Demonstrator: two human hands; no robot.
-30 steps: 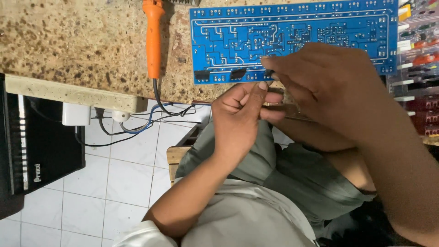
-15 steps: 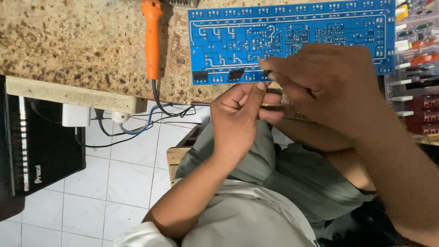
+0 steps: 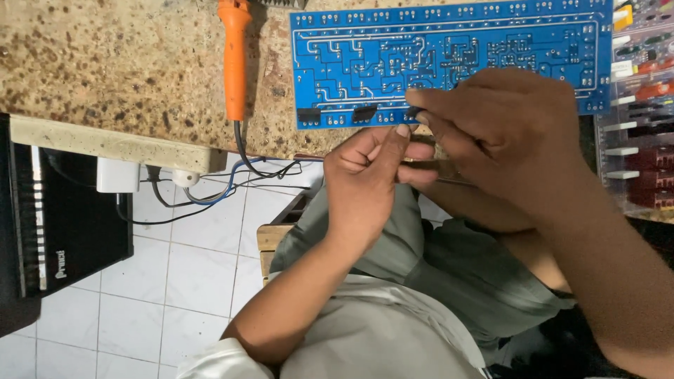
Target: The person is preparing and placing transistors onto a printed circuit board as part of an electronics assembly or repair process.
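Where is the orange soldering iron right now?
In the head view, the orange soldering iron lies untouched on the speckled counter, at upper left, just left of the blue circuit board, its black cord hanging over the counter's edge.

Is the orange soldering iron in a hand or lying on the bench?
Lying on the bench: the soldering iron rests on the speckled countertop, left of the blue circuit board, away from both hands.

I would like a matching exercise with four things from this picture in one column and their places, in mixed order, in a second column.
Things:
1. long blue printed circuit board
2. orange-handled soldering iron
3. white plug adapter
4. small black component

Places:
A. below the counter edge, with cables
B. pinched in the right hand fingertips
C. flat on the speckled stone counter, traces up
D. left of the board, handle toward the person

Pairs: 1-C, 2-D, 3-A, 4-B
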